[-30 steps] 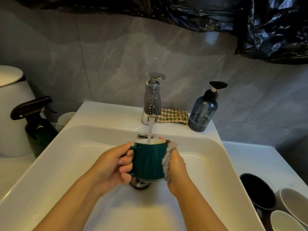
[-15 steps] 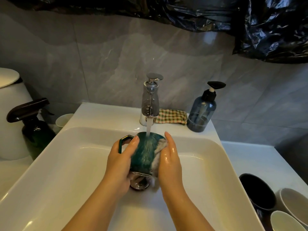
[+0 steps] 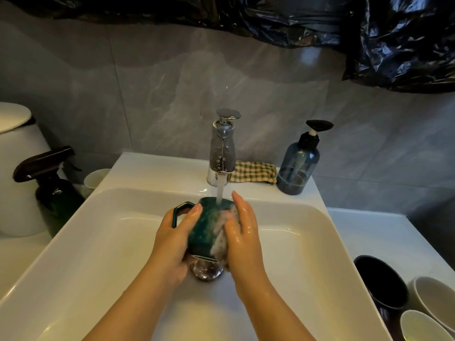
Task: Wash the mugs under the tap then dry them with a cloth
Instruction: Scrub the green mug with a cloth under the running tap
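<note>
A dark green mug (image 3: 204,225) is tipped bottom-up under the running tap (image 3: 222,148), and the water stream (image 3: 219,190) hits its base. My left hand (image 3: 172,242) grips the mug's left side, beside the angular handle. My right hand (image 3: 243,237) holds a grey sponge (image 3: 220,242) against the mug's right side, its index finger pointing up. Both hands are wet and sit over the drain (image 3: 205,269). A checked cloth (image 3: 253,172) lies folded on the ledge behind the tap.
The white sink (image 3: 138,168) fills the middle. A blue pump bottle (image 3: 298,166) stands right of the cloth. A dark mug (image 3: 379,281) and two white mugs (image 3: 433,299) lie at the lower right. A green spray bottle (image 3: 54,190) and a small white cup (image 3: 94,177) stand on the left.
The mug went from upright to tipped over, so the water now runs on its base. My left hand shifted from the handle to the mug's body. The sponge moved along the side.
</note>
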Tool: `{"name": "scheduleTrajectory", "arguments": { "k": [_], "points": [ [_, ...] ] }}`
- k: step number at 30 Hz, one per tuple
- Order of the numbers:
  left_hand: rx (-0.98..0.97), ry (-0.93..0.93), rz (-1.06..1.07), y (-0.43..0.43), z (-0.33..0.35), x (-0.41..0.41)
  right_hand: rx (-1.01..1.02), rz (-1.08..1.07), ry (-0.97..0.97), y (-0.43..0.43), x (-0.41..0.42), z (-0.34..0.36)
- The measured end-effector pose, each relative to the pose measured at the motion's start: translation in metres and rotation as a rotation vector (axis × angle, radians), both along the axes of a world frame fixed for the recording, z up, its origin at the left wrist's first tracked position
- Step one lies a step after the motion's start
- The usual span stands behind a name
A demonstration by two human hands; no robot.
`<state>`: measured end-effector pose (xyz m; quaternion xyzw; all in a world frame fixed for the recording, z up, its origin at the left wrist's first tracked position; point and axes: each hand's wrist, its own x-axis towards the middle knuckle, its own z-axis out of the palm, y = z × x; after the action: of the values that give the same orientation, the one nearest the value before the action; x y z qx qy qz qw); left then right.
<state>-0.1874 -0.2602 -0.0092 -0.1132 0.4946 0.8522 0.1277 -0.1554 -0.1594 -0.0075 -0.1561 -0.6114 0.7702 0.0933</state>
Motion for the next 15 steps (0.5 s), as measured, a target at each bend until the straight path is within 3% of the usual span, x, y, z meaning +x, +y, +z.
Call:
{"name": "scheduleTrajectory", "arguments": {
  "k": [1, 3, 6, 8, 12, 15],
  "points": [
    [-0.017, 0.018, -0.007, -0.001, 0.001, 0.000, 0.023, 0.012, 0.043, 0.001, -0.001, -0.003],
    [0.017, 0.019, -0.046, -0.002, 0.002, -0.001, -0.210, -0.022, 0.016, 0.002, -0.001, 0.000],
    [0.120, -0.006, -0.084, 0.001, 0.003, 0.002, -0.609, 0.105, -0.202, 0.010, 0.000, 0.000],
    [0.044, 0.019, -0.003, 0.004, 0.001, 0.003, -0.727, 0.097, -0.252, 0.012, 0.002, -0.007],
    [-0.278, 0.132, 0.000, 0.003, 0.005, 0.002, -0.713, 0.038, -0.134, 0.014, 0.004, 0.003],
    [-0.242, 0.108, -0.152, 0.006, 0.008, 0.010, -0.462, 0.068, -0.021, 0.008, 0.002, 0.006]
  ]
}}
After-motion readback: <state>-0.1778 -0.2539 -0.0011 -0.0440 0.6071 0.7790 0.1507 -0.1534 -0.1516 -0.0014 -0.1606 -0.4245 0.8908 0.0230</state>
